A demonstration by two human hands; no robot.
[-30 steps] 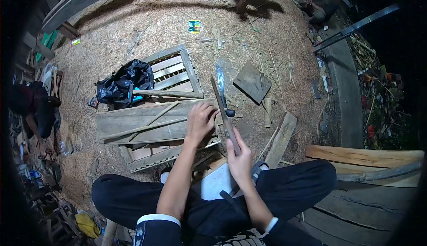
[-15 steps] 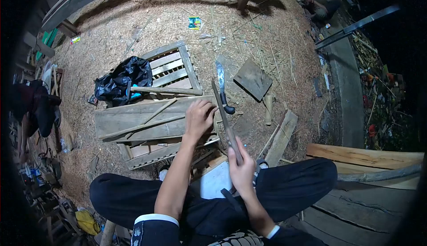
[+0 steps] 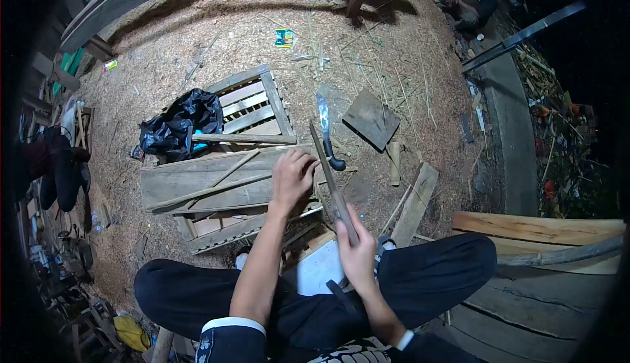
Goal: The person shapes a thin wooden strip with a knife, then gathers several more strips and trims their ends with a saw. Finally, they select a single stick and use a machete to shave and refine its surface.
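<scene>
My right hand (image 3: 357,251) is closed round the lower end of a long, narrow, dark knife (image 3: 331,182), whose tip points away from me. Just left of the blade, my left hand (image 3: 292,174) has its fingers curled in a pinch; what they hold, if anything, is too small to name. Below that hand lies a wide wooden plank (image 3: 164,186), with thin wood strips (image 3: 223,189) across it. A machete (image 3: 323,117) with a black handle rests on the ground beyond the knife.
A slatted wooden frame (image 3: 279,104) carries a black plastic bag (image 3: 190,120). Right of the machete is a square wooden board (image 3: 372,119). Boards (image 3: 525,228) lie at my right side. Another person (image 3: 472,2) sits at the far right.
Hardly anything differs. Both hands and the knife keep nearly the same place, and the whole view has shifted slightly.
</scene>
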